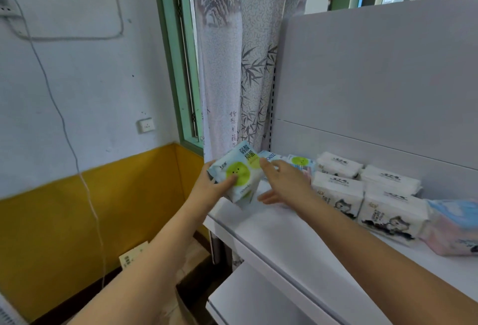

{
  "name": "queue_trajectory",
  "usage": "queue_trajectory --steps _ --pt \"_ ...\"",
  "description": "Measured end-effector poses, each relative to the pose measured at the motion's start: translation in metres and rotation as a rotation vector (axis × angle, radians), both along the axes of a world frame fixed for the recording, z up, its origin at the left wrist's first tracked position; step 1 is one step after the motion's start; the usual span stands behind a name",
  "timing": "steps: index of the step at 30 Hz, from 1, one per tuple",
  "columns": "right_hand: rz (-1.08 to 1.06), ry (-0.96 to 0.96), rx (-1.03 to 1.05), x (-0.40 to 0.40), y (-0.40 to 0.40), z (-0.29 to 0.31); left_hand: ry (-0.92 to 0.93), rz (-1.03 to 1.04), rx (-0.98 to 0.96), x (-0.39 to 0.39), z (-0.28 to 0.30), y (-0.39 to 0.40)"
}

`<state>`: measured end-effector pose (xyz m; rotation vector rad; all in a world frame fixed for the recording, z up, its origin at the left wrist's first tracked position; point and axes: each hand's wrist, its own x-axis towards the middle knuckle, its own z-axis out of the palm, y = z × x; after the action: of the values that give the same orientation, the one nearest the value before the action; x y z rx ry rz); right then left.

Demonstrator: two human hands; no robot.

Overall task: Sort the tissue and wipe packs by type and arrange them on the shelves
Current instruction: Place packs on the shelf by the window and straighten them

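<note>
left arm: stretched forward, bare | left hand point(210, 182): fingers curled, thumb pressed on top (gripping something) | right arm: stretched forward | right hand point(282, 182): fingers straight and relaxed, palm turned left, holding nothing

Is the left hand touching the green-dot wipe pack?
Touching. Head view: left hand grips the green-dot wipe pack, thumb curled across its front.
</note>
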<state>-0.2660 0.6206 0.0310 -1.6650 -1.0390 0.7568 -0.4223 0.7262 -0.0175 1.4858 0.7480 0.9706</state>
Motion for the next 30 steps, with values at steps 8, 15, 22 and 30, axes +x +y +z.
queue_trajectory --steps 8,15,22,30 --pt "0.178 -0.042 0.029 0.026 -0.004 0.032 -0.149 -0.213 -0.165 -0.002 0.046 -0.009" --pt "0.074 0.134 0.16 0.027 0.001 0.024 -0.168 -0.147 -0.184 0.02 0.059 -0.02" --pt "-0.059 0.085 0.303 0.025 -0.002 0.015 -0.101 -0.135 -0.502 0.043 0.072 -0.04" --pt "0.174 0.133 0.194 0.062 -0.007 0.022 -0.048 -0.001 -0.334 0.064 0.079 -0.049"
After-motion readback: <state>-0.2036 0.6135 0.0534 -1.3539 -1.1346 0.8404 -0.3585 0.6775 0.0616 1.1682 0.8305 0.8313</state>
